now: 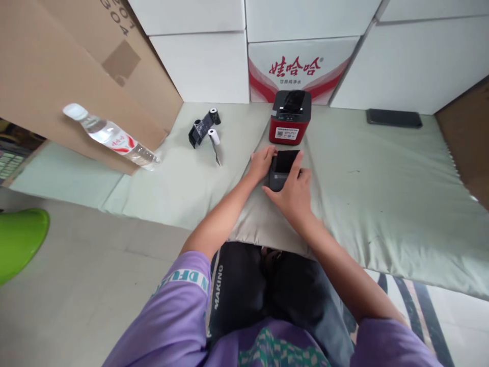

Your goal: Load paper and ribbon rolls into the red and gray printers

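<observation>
Writing on the box: the white carton with red swooshes (301, 69), beyond our hands, carries red Chinese characters reading 娃哈哈 with a smaller line beneath that we cannot read.
Writing on the cardboard: the big brown corrugated cardboard sheet (57, 71), far to the left of our hands, shows black digits, partly cut off, that look like 201 and 304.
Writing on clothing: the purple sleeve (179, 300) has pale letters, partly cut off, and the dark trousers (244, 290) read MAKING.
Printer label: the small red-and-black boxy plastic printer (290, 117), just beyond our fingertips, wears a white sticker with a QR code and tiny text we cannot read.
Left hand: our left hand (262, 163) curls loosely against the left edge of the small black rectangular plastic device (281, 171), fingers touching its side.
Right hand: our right hand (294, 191) lies over the device's near right part, fingers spread and partly bent, thumb at its near left corner; it grips the device lightly.
Device: flat, matte black, glossy dark top panel, resting on the pale green padded cloth mat (382, 204) between both hands, just short of the printer.
Left of the hands: a black plastic holder with a small white paper roll (204, 127) and a second white roll (214, 136) beside it.
Far left: a clear plastic water bottle with a red-and-white label (110, 136), tilted against the cardboard.
Right, beyond: a flat black slab like a phone (394, 118) on the mat.
Lower left: a bright green plastic edge (19, 239) on the floor.
</observation>
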